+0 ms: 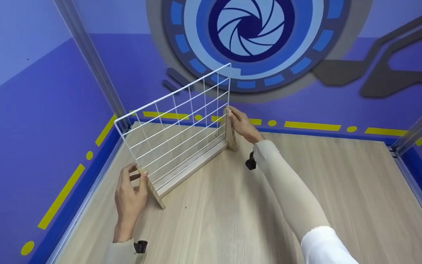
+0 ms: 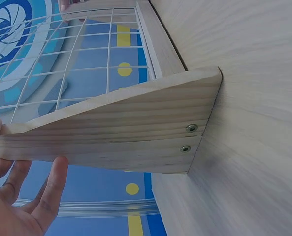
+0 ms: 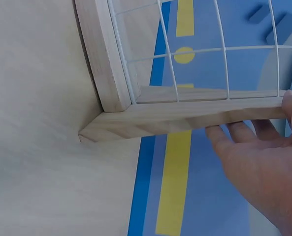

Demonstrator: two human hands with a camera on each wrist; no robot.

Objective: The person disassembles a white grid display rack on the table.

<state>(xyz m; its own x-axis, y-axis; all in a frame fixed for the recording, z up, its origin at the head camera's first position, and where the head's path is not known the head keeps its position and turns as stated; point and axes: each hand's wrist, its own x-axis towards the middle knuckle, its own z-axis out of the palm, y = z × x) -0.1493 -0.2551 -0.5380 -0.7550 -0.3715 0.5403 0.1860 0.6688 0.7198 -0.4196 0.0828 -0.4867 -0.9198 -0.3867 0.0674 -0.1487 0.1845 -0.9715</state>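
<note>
A white wire grid panel (image 1: 155,101) stands upright in a wooden stand, which has a low front rail (image 1: 196,167) and a side board at each end. My left hand (image 1: 130,200) grips the upper end of the near side board (image 2: 116,130), thumb on one edge and fingertips on the other. Two metal screws (image 2: 191,128) show in that board's outer face. At the far end my right hand (image 1: 245,126) holds the other side board (image 3: 185,118) near its top, thumb above and fingers below in the right wrist view. The stand's foot rests on the tabletop.
The wood-grain tabletop (image 1: 306,183) is enclosed by a blue back wall (image 1: 130,73) and side walls with yellow markings. Metal posts (image 1: 90,55) rise at the corners. A dark wrist device (image 1: 250,161) sits by the right cuff, another (image 1: 141,246) by the left.
</note>
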